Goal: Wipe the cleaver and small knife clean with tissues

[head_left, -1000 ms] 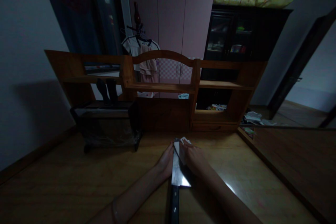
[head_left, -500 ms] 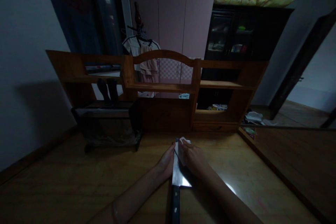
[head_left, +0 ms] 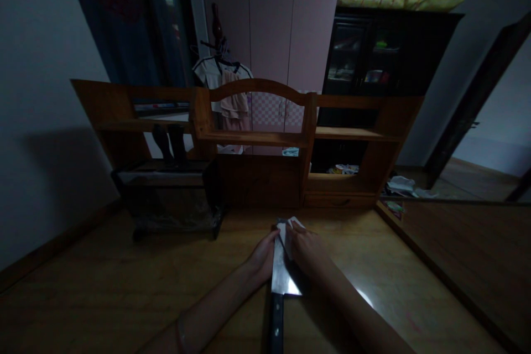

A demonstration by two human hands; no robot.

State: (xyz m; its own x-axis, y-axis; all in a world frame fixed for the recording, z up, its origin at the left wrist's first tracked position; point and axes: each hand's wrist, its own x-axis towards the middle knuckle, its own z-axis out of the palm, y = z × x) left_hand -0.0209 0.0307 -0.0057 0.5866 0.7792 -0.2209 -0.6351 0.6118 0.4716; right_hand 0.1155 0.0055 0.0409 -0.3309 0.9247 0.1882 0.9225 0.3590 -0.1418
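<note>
A kitchen knife with a wide steel blade points away from me, its black riveted handle toward my body. My left hand is closed on the blade's left edge near the far end, thumb on top. A white tissue or cloth lies against the blade's far part, pinched in my right hand. The right fingers hide part of the blade and most of the white piece. Whether the blade rests on the table cannot be seen.
At the left on the wooden table stands a dark knife block with two black handles sticking up. A wooden shelf unit spans the table's back. A raised wooden edge runs along the right.
The right hand and the white piece have shifted slightly to the right on the blade. The left hand and the knife stay nearly in place.
</note>
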